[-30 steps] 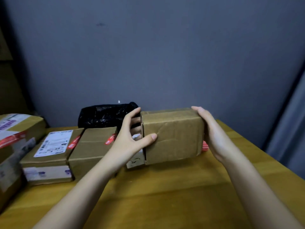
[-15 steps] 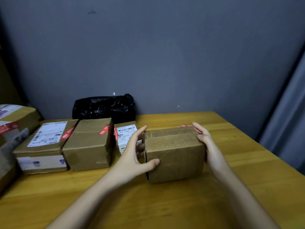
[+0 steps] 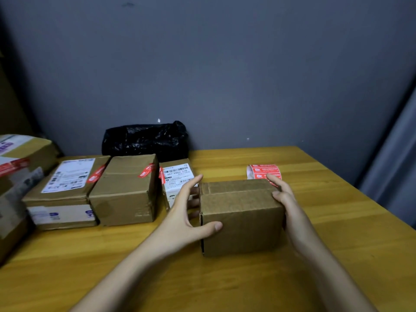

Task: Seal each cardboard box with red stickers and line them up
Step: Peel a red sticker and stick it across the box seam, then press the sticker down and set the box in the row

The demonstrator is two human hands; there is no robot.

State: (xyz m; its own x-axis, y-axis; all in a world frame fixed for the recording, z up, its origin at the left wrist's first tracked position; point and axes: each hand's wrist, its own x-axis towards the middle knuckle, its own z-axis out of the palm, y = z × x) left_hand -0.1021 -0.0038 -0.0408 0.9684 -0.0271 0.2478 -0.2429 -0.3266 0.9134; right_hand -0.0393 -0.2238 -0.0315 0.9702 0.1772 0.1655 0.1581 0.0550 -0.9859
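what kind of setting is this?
Likely a small parcel-packing spot, perhaps at home: a wooden table against a bare wall, sealed cardboard boxes with shipping labels, and a roll of red stickers.

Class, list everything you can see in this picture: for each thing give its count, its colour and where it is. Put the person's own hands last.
plain box: 1, brown, table centre, between both hands, no red sticker visible
stickered boxes: 3, brown with red stickers, in a row left of the plain box; two carry white labels
large box: 1, brown with red tape, far left edge, partly out of view
sticker roll: 1, red and white, on the table behind the plain box
plastic bag: 1, black, against the wall behind the row
table: 1, yellow-brown wood
wall: 1, grey
left hand: 1, grips the plain box's left end
right hand: 1, holds its right end
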